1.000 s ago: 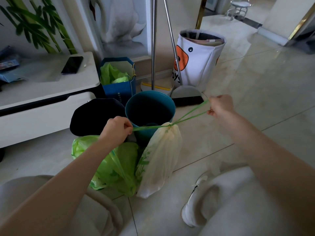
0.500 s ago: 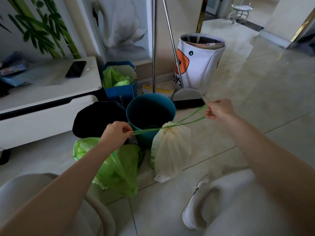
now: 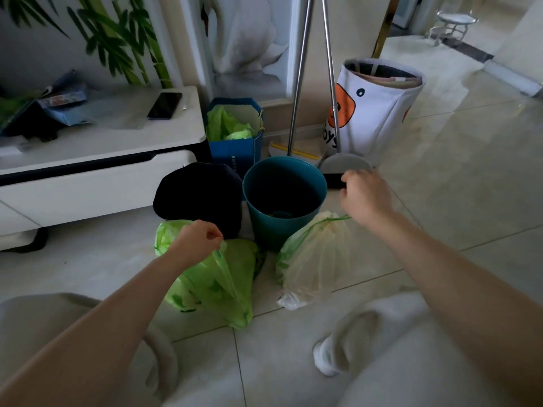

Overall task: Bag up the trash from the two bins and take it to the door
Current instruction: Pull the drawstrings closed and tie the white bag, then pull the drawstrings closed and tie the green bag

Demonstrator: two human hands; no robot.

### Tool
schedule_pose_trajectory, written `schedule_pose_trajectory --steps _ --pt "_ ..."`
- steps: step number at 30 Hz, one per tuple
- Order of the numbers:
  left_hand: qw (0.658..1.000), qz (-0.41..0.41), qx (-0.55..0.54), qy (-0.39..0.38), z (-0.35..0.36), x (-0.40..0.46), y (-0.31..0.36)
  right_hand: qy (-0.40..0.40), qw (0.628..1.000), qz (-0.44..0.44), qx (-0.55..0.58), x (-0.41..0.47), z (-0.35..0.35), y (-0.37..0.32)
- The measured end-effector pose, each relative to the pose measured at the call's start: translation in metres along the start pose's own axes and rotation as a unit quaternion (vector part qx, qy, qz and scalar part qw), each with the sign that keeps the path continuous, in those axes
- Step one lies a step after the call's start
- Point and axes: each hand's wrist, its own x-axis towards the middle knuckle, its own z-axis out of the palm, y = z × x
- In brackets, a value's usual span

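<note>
Two bins stand side by side on the tiled floor, a black bin [image 3: 198,195] and a teal bin [image 3: 283,198] with a few scraps at its bottom. In front of them lie a green trash bag [image 3: 214,286] and a pale trash bag [image 3: 316,259] drawn closed, its green drawstring [image 3: 335,220] lying slack on top. My left hand [image 3: 197,242] is curled just above the green bag and seems to pinch its raised top. My right hand [image 3: 364,196] hovers over the pale bag, fingers loosely bent, holding nothing.
A blue paper bag [image 3: 235,142] with green liners stands behind the bins. A broom and dustpan [image 3: 343,165] lean on the wall beside a white fabric basket [image 3: 376,113]. A white low cabinet [image 3: 97,160] with a phone [image 3: 164,105] is at left. My knees frame the bottom.
Both hands pulled the pale bag's drawstring taut between them; now the string is slack, the bag rests on the floor, and my right hand has let go.
</note>
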Motion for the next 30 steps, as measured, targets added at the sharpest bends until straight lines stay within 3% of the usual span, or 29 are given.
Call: schedule_pose_trajectory --steps 7,11,14,20,30 --pt "0.995 -0.075 0.064 0.009 0.009 -0.034 -0.062 -0.081 0.981 -0.172 0.025 0.0 0.023 -0.089" --pt "0.984 -0.137 0.103 0.052 0.001 -0.048 -0.091 -0.176 0.955 -0.237 0.036 -0.018 0.052 -0.132" --pt "0.979 -0.174 0.098 0.04 0.001 -0.05 -0.11 -0.273 0.927 -0.255 0.032 -0.035 0.08 -0.16" --pt "0.973 -0.231 -0.017 -0.019 0.031 -0.035 -0.128 -0.374 0.902 -0.182 0.119 -0.04 0.114 -0.206" --pt "0.942 -0.271 -0.198 0.007 0.063 -0.006 -0.138 -0.425 0.885 -0.037 0.187 -0.035 0.149 -0.244"
